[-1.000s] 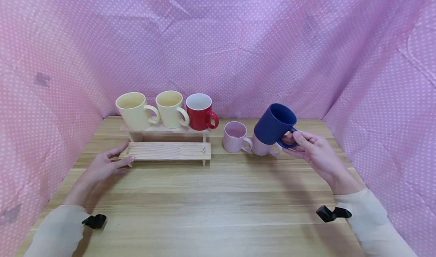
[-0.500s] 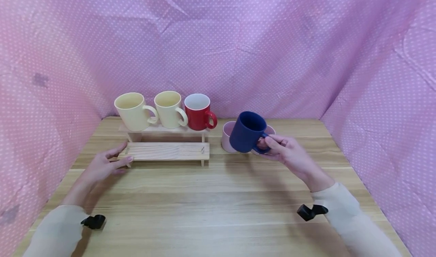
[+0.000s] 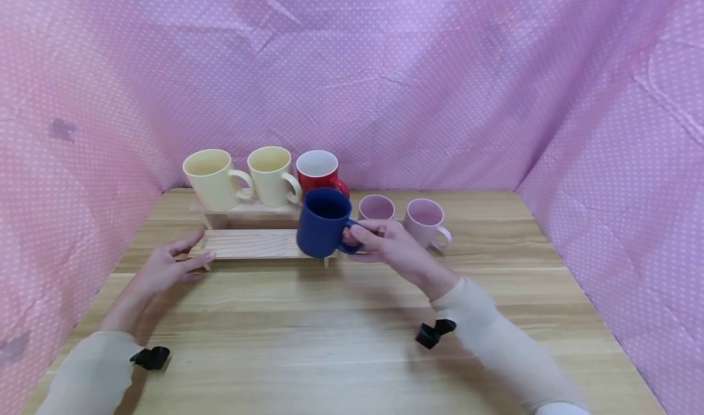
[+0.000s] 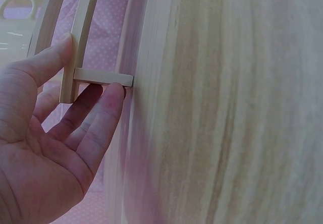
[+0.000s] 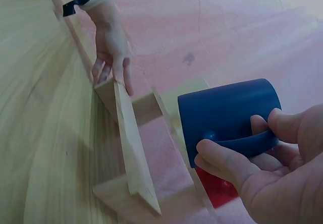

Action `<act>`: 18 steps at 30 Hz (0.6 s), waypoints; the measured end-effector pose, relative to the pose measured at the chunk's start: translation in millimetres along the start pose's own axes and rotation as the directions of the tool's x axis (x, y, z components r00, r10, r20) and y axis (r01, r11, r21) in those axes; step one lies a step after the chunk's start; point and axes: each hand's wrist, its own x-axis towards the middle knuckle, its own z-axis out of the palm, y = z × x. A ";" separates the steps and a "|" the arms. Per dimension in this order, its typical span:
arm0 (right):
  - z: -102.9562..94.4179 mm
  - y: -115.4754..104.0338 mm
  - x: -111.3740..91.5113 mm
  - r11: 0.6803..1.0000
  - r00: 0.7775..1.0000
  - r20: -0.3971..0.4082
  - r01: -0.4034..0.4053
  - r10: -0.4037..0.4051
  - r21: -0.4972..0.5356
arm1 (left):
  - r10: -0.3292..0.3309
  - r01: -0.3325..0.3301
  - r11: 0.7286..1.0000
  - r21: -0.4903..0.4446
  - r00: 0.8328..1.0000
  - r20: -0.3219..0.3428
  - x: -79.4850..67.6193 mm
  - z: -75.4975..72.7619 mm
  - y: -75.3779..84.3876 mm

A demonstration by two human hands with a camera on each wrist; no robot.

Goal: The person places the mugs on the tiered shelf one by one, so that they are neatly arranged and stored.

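Observation:
My right hand [image 3: 393, 247] holds a dark blue mug [image 3: 319, 228] by its handle. The mug hangs upright, slightly tilted, over the right end of the lower step of a two-tier wooden rack [image 3: 247, 244]. In the right wrist view the fingers [image 5: 229, 158] wrap the mug's handle. My left hand [image 3: 165, 271] steadies the rack's left end, thumb on the lower board and fingers against its leg [image 4: 103, 76]. On the upper step stand two cream mugs [image 3: 208, 189] and a red mug [image 3: 308, 186] with a white inside, partly hidden by the blue mug.
Two pink mugs [image 3: 376, 206] stand on the wooden table [image 3: 330, 354] right of the rack; my right hand partly covers the nearer-to-rack one. A pink dotted cloth [image 3: 352, 97] encloses the table's back and sides.
The right hand has carried the blue mug leftward and a little down, from above the right pink mug, past the pink mugs, to the rack's right end. The left hand has stayed in place.

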 end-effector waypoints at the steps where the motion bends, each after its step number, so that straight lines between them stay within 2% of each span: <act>1: 5.8 0.8 4.9 1.000 1.000 0.007 -0.007 0.007 -0.003 | 0.000 0.000 1.000 0.002 1.000 0.000 -0.4 -0.2 0.5; 11: 68.6 11.4 52.7 0.999 0.995 0.091 -0.047 0.045 0.016 | 0.004 -0.004 1.000 0.014 1.000 -0.009 -2.7 -1.2 2.9; 18: 97.3 17.9 79.3 0.997 0.997 0.053 -0.057 0.059 -0.043 | 0.005 -0.005 1.000 -0.005 1.000 -0.007 -0.3 -0.3 2.1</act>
